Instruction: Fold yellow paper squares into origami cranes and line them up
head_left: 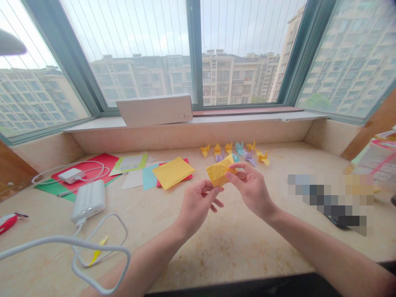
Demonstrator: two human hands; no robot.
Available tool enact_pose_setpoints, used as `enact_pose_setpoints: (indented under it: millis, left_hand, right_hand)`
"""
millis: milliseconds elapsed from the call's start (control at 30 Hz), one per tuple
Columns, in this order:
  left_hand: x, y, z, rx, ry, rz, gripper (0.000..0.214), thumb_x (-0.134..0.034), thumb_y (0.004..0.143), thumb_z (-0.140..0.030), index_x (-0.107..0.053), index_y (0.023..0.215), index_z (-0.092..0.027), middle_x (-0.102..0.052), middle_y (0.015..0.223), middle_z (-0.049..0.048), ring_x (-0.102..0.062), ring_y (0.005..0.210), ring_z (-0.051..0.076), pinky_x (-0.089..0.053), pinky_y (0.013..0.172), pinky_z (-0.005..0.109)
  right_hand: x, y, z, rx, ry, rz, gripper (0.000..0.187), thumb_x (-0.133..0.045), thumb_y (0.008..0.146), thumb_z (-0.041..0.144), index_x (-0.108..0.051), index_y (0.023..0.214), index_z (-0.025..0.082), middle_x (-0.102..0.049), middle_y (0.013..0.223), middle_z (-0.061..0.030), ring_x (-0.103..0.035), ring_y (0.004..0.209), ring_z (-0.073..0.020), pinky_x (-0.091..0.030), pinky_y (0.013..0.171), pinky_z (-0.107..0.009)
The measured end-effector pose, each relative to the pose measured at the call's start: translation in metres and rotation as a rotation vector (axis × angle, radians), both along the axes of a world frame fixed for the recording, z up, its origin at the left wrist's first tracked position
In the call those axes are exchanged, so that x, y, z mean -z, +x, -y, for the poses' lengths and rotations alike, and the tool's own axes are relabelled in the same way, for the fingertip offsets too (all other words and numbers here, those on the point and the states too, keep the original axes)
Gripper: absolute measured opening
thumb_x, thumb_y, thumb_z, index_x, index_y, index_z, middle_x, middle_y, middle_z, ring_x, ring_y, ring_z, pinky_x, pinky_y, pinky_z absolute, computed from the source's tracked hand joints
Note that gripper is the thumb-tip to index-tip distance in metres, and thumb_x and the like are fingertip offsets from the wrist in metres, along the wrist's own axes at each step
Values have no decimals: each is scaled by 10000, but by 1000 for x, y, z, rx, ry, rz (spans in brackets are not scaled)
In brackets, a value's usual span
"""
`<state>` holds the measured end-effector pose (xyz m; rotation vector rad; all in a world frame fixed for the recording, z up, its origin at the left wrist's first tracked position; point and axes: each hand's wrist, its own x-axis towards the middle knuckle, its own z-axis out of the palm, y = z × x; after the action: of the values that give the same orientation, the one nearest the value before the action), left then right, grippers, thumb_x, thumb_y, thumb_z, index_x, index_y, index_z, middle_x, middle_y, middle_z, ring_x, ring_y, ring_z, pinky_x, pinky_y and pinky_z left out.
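Observation:
A partly folded sheet of yellow origami paper (218, 171) is held up above the counter between both hands. My left hand (199, 204) pinches its lower edge between thumb and fingers. My right hand (249, 187) grips the paper's right side, thumb in front, and hides part of that side. Just behind the paper stand several small folded paper cranes (263, 158) in yellow, blue and purple. To the left of my hands lies a pile of square sheets, with a yellow sheet (173, 172) on top of a red one.
A white power bank (89, 200), a charger (71, 175) and looping white cables (102, 243) occupy the left side. Red paper (95, 165) lies under the charger. A white box (156, 110) stands on the window ledge. A blurred-out dark object (337, 214) lies at the right.

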<state>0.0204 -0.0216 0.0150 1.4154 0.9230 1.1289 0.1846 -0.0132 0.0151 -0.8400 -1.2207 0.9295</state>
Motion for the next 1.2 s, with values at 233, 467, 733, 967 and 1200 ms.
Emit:
enact_pose_setpoints:
  millis: [233,467,733,967,1200]
  left_hand:
    - [-2,0,3,50,-37,27,306,-738,809,-407,-639,912,-136,-702,818,51,-654,510,122,-503,401,201]
    - [3,2,0,100,-77,33,337,-666,861,-452,-644,811,-120,-518,633,-37,-578,428,97,-483,374,203]
    - [9,2,-3,111,-37,-50,379,-587,896,-493,-636,862,-120,-500,596,-40,-538,429,98,-456,349,198]
    - [10,1,-4,121,-26,-109,376,-526,925,-484,-609,881,-120,-545,702,-10,-622,487,114,-461,366,184]
    - [10,2,-1,149,-43,-89,355,-517,937,-478,-591,898,-132,-537,713,-18,-652,495,126,-473,367,184]
  right_hand:
    - [0,-1,1,-38,-27,-91,553,-824,748,395,-493,1171,265,-772,739,19,-772,722,-214,-619,665,-314]
    - [-2,-3,5,-56,-84,-89,964,-829,754,364,-265,1529,263,-795,800,-7,-777,780,-254,-631,792,-427]
    - [-5,9,-3,-280,-132,-18,360,-790,787,420,-763,1065,192,-800,985,-71,-746,905,-219,-561,927,-395]
    - [-2,4,0,-143,-102,-67,217,-781,798,401,-801,875,199,-796,850,-39,-722,784,-176,-576,815,-324]
    - [0,0,2,-41,-40,-79,268,-736,833,444,-797,879,187,-793,836,-43,-734,765,-193,-602,802,-351]
